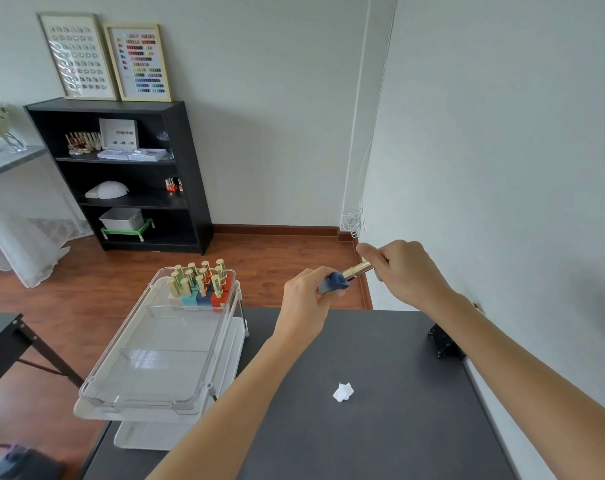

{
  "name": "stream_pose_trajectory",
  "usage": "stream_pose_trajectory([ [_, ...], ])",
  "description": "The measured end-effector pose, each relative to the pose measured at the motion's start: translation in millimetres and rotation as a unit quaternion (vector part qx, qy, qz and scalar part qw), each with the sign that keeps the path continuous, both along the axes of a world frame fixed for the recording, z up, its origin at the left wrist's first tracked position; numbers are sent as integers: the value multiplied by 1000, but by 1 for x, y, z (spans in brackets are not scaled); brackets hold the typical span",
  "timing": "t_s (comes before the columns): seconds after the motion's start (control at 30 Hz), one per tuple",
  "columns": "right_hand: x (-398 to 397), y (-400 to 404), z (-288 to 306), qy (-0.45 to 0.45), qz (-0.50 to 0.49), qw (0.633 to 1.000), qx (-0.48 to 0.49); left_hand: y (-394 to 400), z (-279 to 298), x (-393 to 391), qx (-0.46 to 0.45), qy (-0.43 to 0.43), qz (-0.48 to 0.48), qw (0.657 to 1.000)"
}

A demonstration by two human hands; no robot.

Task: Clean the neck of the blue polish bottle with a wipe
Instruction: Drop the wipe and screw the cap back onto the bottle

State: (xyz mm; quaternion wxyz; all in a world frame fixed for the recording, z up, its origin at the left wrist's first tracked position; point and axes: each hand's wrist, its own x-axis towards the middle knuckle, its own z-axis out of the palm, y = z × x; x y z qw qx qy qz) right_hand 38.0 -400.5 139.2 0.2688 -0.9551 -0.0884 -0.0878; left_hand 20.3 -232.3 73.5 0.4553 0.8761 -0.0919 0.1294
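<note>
My left hand point(308, 303) grips the dark blue polish bottle point(334, 283) by its body, above the far edge of the dark table. The bottle is tilted with its top pointing up and to the right. My right hand point(403, 268) closes around the bottle's gold cap point(358, 270), which meets the bottle's neck. A small crumpled white wipe point(343, 392) lies on the dark grey table point(380, 427) below my arms, apart from both hands.
A clear plastic cart tray point(148, 358) stands left of the table, with several gold-capped polish bottles point(199, 282) at its far end. A black clamp point(445, 342) sits at the table's right edge by the wall. A black shelf unit point(121, 174) stands further back.
</note>
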Motion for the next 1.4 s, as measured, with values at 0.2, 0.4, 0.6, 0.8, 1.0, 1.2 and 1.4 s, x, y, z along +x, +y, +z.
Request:
stream_pose_trajectory([
  [0.2,-2,-14,1,11,135,990,49,0,0,3,0,13,6,1000],
  [0.4,6,-17,-4,-37,146,988,38,-2,0,5,13,9,3,1000],
  [0.6,10,-16,-6,-4,104,994,42,-3,-4,8,22,-4,-3,1000],
  [0.8,9,-11,-9,-16,37,998,-37,-3,-5,9,24,5,-10,1000],
  [1.0,9,-24,-10,-27,163,986,1,-1,-5,11,21,11,-9,1000],
  [1.2,12,-24,-13,-38,128,991,25,-4,-3,12,25,15,-14,999],
  [1.4,12,-17,-15,-18,70,997,26,-8,-1,13,28,17,-13,999],
])
